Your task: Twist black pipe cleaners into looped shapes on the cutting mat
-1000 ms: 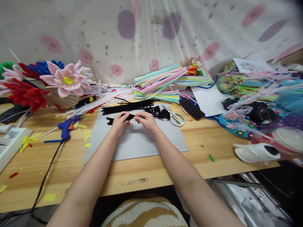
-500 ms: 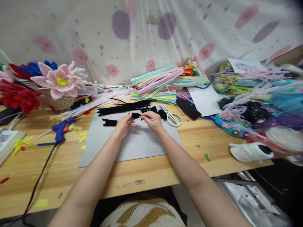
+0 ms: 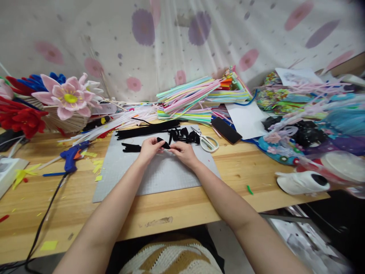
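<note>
Between my two hands is a small black fuzzy piece [image 3: 163, 143], pointed at its right end, that looks made of pipe cleaner. My left hand [image 3: 151, 149] pinches its left end, and my right hand [image 3: 184, 152] pinches the tip. Both hands are just above a grey cutting mat [image 3: 171, 175]. Short black pipe cleaner lengths [image 3: 131, 147] lie left of my left hand. Behind the hands lies a bundle of long black pipe cleaners [image 3: 148, 130]. Shaped black pieces [image 3: 184, 135] are heaped beyond my right hand, beside white-handled scissors [image 3: 209, 144].
A blue glue gun [image 3: 71, 156] with a black cord lies at left, near yellow scraps [image 3: 97, 167]. Fuzzy flowers [image 3: 70, 97] stand behind it. Pastel pipe cleaners [image 3: 188, 95] are stacked at the back. A dark phone-like slab [image 3: 226, 130] and a white spool [image 3: 302, 182] are at right.
The black piece has tilted, its right tip now lower. My right hand has dropped slightly toward me, uncovering more of the heaped black pieces. The view has shifted slightly.
</note>
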Demonstrator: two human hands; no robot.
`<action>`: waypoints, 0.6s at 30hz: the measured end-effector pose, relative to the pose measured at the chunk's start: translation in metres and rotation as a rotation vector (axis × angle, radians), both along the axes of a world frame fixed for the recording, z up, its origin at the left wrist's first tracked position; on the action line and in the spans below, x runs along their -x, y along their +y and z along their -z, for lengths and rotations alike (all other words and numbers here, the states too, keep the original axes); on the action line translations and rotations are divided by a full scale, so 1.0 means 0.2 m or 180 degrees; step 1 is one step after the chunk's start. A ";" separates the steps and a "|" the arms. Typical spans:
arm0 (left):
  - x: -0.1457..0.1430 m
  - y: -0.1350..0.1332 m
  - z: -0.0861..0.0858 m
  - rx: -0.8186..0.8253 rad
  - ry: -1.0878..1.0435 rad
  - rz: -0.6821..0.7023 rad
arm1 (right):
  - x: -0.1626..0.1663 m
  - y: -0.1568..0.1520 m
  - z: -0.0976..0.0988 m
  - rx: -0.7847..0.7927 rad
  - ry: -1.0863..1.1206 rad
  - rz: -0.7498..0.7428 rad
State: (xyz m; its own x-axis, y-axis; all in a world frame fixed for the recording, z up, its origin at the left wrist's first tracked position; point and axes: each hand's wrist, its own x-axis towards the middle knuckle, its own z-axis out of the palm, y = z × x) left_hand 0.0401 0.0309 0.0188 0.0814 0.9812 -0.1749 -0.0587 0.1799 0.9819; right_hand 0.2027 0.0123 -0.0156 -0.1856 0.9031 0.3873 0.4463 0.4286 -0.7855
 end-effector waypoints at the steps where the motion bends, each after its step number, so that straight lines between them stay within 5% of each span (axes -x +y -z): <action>1: 0.00 0.00 -0.01 -0.0007 0.0095 0.0045 | 0.00 0.00 0.00 0.0036 -0.0072 -0.0020; 7: 0.00 0.05 -0.01 -0.0128 0.0491 0.0591 | -0.01 -0.01 0.03 0.0022 -0.0324 -0.0056; 13: -0.01 0.10 0.03 -0.0213 0.0829 0.0261 | -0.01 -0.01 0.03 0.0051 0.0032 0.0154; 18: 0.10 0.19 -0.08 0.0095 0.0422 0.0769 | -0.06 0.01 0.04 -0.0050 0.0659 0.1041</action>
State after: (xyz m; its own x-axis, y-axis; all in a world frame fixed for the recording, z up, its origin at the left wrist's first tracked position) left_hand 0.0202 0.0682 0.0357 0.2869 0.9304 -0.2282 0.1180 0.2021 0.9722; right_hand 0.2144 0.0145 -0.0231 0.1947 0.8953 0.4007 0.3939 0.3027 -0.8679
